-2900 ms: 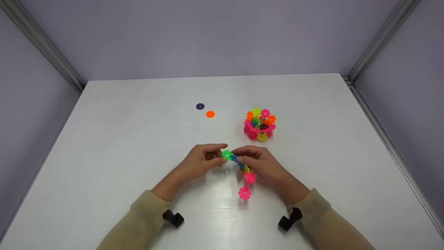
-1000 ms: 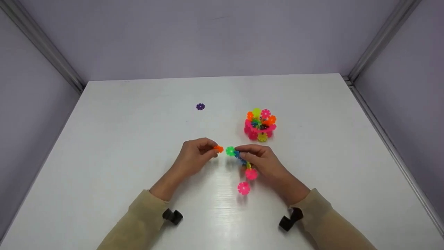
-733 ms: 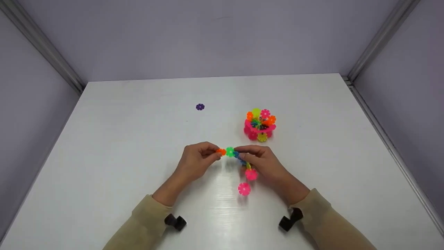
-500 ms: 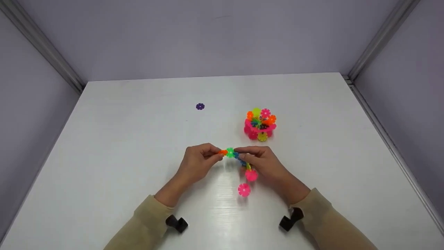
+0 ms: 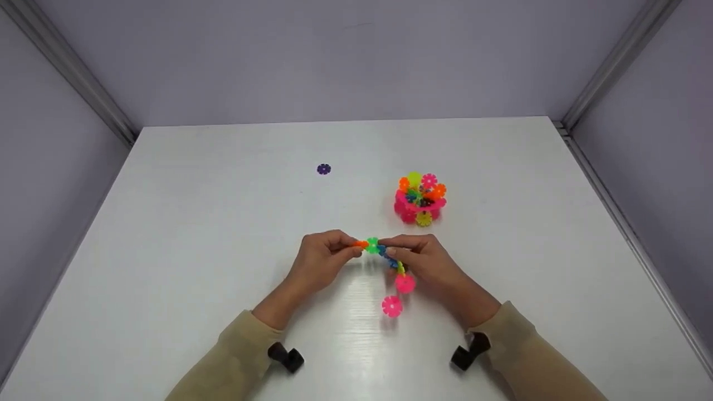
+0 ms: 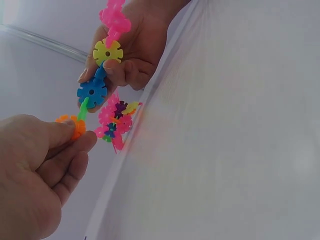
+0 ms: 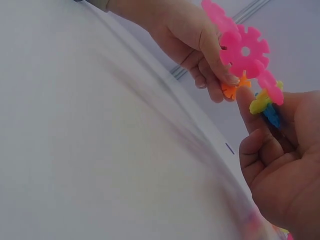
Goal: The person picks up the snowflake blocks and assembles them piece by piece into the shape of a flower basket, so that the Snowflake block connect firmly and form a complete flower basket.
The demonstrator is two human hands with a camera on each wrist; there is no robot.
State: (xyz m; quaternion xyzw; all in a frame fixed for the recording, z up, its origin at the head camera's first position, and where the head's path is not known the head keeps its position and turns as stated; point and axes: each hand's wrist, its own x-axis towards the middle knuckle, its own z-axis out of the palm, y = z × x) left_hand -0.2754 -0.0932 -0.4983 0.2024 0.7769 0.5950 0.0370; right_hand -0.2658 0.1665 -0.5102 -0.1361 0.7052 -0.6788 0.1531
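My left hand [image 5: 320,259] pinches an orange snowflake disc [image 6: 80,129] between thumb and fingers. The orange disc's edge meets a green snowflake disc [image 5: 372,245] at the end of a chain of linked discs. My right hand [image 5: 423,259] grips this chain at its blue discs [image 6: 92,92], thumb on the near side. Beyond the blue ones come a yellow disc [image 6: 107,52] and several pink discs [image 5: 405,283], which hang toward me. In the right wrist view, the right fingers partly cover the blue part.
A single purple snowflake disc [image 5: 323,169] lies flat farther back on the white table [image 5: 223,195]. Behind my right hand stands a pink basket-like build [image 5: 420,201] of joined discs, with multicoloured discs inside and on top. Pale walls enclose the back and sides.
The orange disc has left the table: my left hand picked it up, brought it to the chain and moved it right against the green disc. My right hand stays nearly in place.
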